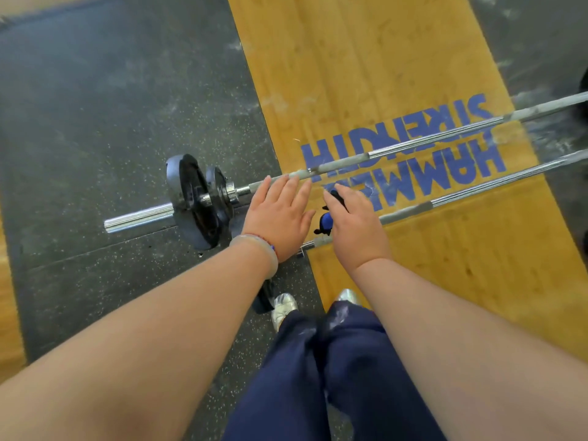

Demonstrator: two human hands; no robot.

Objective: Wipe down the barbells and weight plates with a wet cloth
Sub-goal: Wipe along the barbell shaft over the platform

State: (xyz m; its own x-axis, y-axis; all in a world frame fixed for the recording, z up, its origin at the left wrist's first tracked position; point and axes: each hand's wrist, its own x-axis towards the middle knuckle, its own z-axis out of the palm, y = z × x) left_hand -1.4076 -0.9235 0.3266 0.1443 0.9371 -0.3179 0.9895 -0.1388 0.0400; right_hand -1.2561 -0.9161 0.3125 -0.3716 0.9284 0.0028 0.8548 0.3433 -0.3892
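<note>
The person's left hand [276,218] reaches out flat, its fingers [288,189] straight and lying side by side, tips over the grey shaft of the far barbell [413,143] just right of its collar; whether they press on the bar cannot be told. The right hand [354,224] sits just beside it to the right, fingers curled round a small blue-and-black object [327,219] above the left end of the near barbell [477,189].

Both bars lie on the floor, running from the near left to the far right, side by side and apart. The far one carries two black weight plates [187,202] on its left sleeve, resting on the dark speckled rubber floor [95,122]. The shafts cross a wooden platform [366,58] with blue lettering [413,160], seen upside down.

A pale bangle [257,246] circles the left wrist. Navy trousers [318,377] and silvery shoes [283,305] show at the near edge.
</note>
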